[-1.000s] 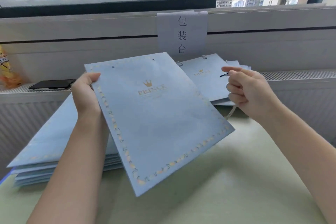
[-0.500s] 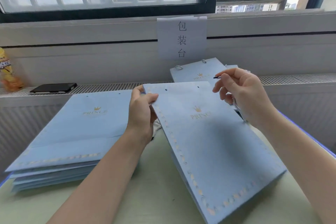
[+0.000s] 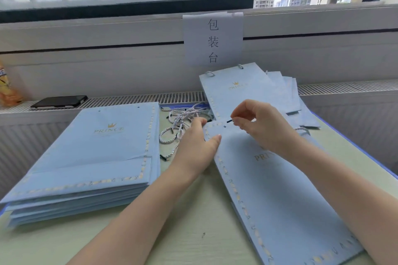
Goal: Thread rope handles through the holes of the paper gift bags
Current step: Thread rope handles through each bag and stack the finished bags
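A flat light-blue paper gift bag (image 3: 280,196) with a gold border lies on the table, its top edge pointing away from me. My left hand (image 3: 196,146) grips the bag's top left corner, thumb on top. My right hand (image 3: 260,125) pinches the dark tip of a rope handle (image 3: 229,121) just above a punched hole (image 3: 224,126) near that corner. The rest of that rope is hidden behind my right hand. A loose heap of white twisted rope handles (image 3: 183,120) lies just beyond my left hand.
A stack of flat blue bags (image 3: 90,163) sits at the left. Bags with handles fitted (image 3: 243,90) lean at the back right. A black phone (image 3: 59,101) and a yellow packet (image 3: 6,88) rest on the radiator ledge. A paper sign (image 3: 213,38) hangs on the wall.
The bag came down from mid-air at the left to lie flat on the table at the right. My right hand lowered the rope tip to the hole by the top left corner.
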